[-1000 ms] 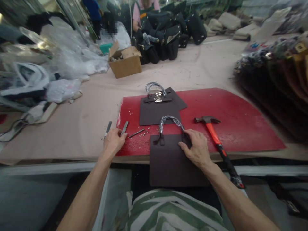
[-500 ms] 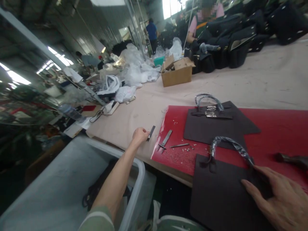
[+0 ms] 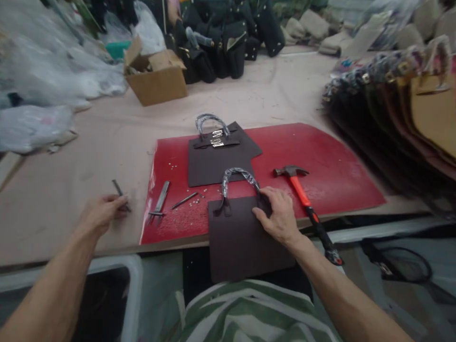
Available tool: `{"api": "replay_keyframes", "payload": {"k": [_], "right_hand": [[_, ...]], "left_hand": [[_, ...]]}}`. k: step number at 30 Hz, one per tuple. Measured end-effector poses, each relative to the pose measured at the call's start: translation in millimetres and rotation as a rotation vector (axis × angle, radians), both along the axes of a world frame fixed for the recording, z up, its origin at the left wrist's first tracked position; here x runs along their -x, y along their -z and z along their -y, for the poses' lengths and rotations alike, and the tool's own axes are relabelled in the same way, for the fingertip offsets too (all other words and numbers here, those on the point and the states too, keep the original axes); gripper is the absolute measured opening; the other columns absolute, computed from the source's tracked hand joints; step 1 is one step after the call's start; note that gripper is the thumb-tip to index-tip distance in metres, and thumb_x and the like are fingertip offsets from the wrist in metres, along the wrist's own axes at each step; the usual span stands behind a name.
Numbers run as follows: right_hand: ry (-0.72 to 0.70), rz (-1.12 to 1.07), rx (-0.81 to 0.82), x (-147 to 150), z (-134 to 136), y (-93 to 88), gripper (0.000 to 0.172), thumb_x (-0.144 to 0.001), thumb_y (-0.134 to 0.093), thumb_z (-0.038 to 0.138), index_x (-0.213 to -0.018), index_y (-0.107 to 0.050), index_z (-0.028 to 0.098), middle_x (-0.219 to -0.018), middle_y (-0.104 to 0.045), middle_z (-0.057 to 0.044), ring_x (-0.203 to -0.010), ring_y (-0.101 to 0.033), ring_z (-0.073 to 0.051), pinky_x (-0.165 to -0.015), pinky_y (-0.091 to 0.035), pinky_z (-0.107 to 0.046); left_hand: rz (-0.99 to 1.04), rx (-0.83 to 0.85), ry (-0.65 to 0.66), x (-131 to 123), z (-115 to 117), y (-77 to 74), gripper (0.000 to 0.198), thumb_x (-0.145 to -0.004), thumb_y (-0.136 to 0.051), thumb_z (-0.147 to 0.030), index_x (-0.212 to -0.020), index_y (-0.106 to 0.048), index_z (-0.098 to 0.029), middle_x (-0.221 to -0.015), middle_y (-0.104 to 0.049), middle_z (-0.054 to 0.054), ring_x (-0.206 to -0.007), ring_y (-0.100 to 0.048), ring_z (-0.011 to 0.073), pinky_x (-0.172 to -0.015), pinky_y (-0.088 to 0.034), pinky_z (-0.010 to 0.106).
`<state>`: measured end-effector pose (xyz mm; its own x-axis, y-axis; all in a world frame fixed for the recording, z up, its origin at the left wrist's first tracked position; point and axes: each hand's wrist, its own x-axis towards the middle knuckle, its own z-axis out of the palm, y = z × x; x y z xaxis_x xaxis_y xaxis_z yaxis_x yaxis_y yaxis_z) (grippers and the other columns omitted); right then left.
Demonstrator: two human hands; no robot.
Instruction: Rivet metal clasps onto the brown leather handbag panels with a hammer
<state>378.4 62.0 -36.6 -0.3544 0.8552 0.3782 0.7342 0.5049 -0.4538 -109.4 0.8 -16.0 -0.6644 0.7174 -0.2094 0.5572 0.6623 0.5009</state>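
Observation:
My left hand (image 3: 100,212) rests on the beige table, its fingers pinched round a thin dark metal punch (image 3: 119,192) left of the red mat (image 3: 320,161). My right hand (image 3: 278,214) lies flat with fingers spread on a dark brown bag panel (image 3: 242,237) that overhangs the table edge, touching the base of its plastic-wrapped handle (image 3: 238,176). A second brown panel (image 3: 217,159) with a wrapped handle and metal fittings lies farther back on the mat. An orange-handled hammer (image 3: 304,202) lies right of my right hand.
Two metal punches (image 3: 161,199) and small rivets (image 3: 194,199) lie on the mat's left part. A cardboard box (image 3: 156,78) and black bags (image 3: 221,42) stand at the back, plastic-wrapped heaps (image 3: 39,95) at left, stacked bag panels (image 3: 402,104) at right. A grey bin (image 3: 131,280) sits below the table edge.
My left hand has carried the metal punch leftward, off beside the mat. The head turned left and swung back. My right hand stayed on the brown panel.

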Motion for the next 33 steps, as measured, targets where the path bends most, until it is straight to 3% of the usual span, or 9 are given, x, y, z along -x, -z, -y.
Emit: {"api": "replay_keyframes", "payload": {"k": [4,7,10,13,17,20,23,28,33], "right_hand": [[-0.003,-0.009,0.020,0,3,-2.9,0.046,-0.084,-0.066,0.038,-0.125,-0.056,0.019,-0.125,-0.063,-0.014,-0.118,-0.054,-0.034,-0.102,-0.040,-0.051],[0.001,-0.017,0.032,0,3,-3.4,0.047,-0.083,-0.066,0.038,-0.125,-0.056,0.019,-0.125,-0.063,-0.014,-0.119,-0.055,-0.034,-0.103,-0.040,-0.050],[0.009,-0.014,0.038,1,3,-3.6,0.047,-0.084,-0.066,0.038,-0.125,-0.056,0.019,-0.125,-0.064,-0.014,-0.119,-0.055,-0.034,-0.103,-0.040,-0.050],[0.006,-0.011,0.042,1,3,-4.2,0.046,-0.084,-0.066,0.037,-0.125,-0.055,0.019,-0.126,-0.063,-0.014,-0.118,-0.054,-0.034,-0.103,-0.040,-0.050],[0.005,-0.013,0.046,1,4,-5.4,0.047,-0.084,-0.067,0.036,-0.125,-0.055,0.018,-0.127,-0.063,-0.015,-0.120,-0.053,-0.035,-0.103,-0.039,-0.051],[0.006,-0.019,0.051,1,4,-5.3,0.047,-0.083,-0.068,0.036,-0.125,-0.055,0.017,-0.127,-0.062,-0.015,-0.119,-0.053,-0.035,-0.103,-0.039,-0.051],[0.005,-0.032,0.052,1,4,-4.8,0.047,-0.083,-0.067,0.036,-0.125,-0.055,0.018,-0.127,-0.062,-0.014,-0.119,-0.053,-0.035,-0.103,-0.039,-0.051],[0.007,-0.038,0.062,0,4,-4.7,0.048,-0.083,-0.067,0.036,-0.127,-0.054,0.021,-0.128,-0.062,-0.014,-0.119,-0.053,-0.035,-0.103,-0.038,-0.051],[0.002,-0.033,0.069,0,4,-5.2,0.049,-0.083,-0.067,0.036,-0.127,-0.054,0.020,-0.129,-0.061,-0.014,-0.119,-0.052,-0.036,-0.103,-0.038,-0.052]], "left_hand": [[0.492,-0.561,-0.251,-25,24,-15.0,0.013,-0.077,-0.065,-0.026,-0.069,-0.056,-0.021,-0.061,-0.067,-0.006,-0.058,-0.061,0.0119,-0.054,-0.058,0.023],[0.656,-0.825,-0.195,-72,28,-29.4,0.010,-0.073,-0.070,-0.022,-0.073,-0.060,-0.022,-0.064,-0.069,-0.013,-0.061,-0.064,0.0104,-0.058,-0.061,0.026],[0.802,-0.881,-0.099,-134,23,-34.6,0.020,-0.071,-0.078,-0.024,-0.085,-0.064,-0.024,-0.072,-0.072,-0.010,-0.066,-0.069,0.0119,-0.065,-0.064,0.029],[0.931,-0.860,0.020,-196,16,-28.4,0.035,-0.071,-0.086,-0.033,-0.095,-0.063,-0.021,-0.081,-0.073,-0.002,-0.073,-0.073,0.0173,-0.071,-0.065,0.032],[0.771,-0.813,0.278,-254,10,-13.6,0.028,-0.086,-0.076,-0.033,-0.102,-0.059,-0.019,-0.091,-0.072,0.002,-0.081,-0.074,0.0184,-0.078,-0.064,0.034],[0.582,-0.763,0.448,-274,9,-2.9,0.018,-0.094,-0.065,-0.029,-0.107,-0.057,-0.019,-0.100,-0.070,0.005,-0.093,-0.073,0.0180,-0.088,-0.061,0.034],[0.488,-0.751,0.533,-282,8,8.4,0.015,-0.098,-0.058,-0.027,-0.110,-0.054,-0.020,-0.105,-0.069,0.007,-0.100,-0.071,0.0191,-0.094,-0.059,0.038],[0.379,-0.757,0.564,-286,10,21.0,0.014,-0.097,-0.058,-0.023,-0.110,-0.051,-0.022,-0.108,-0.070,0.008,-0.103,-0.070,0.0207,-0.096,-0.057,0.042],[0.322,-0.714,0.571,-288,8,20.8,0.012,-0.098,-0.056,-0.028,-0.109,-0.054,-0.022,-0.107,-0.071,0.008,-0.104,-0.071,0.0216,-0.098,-0.057,0.043]]}}
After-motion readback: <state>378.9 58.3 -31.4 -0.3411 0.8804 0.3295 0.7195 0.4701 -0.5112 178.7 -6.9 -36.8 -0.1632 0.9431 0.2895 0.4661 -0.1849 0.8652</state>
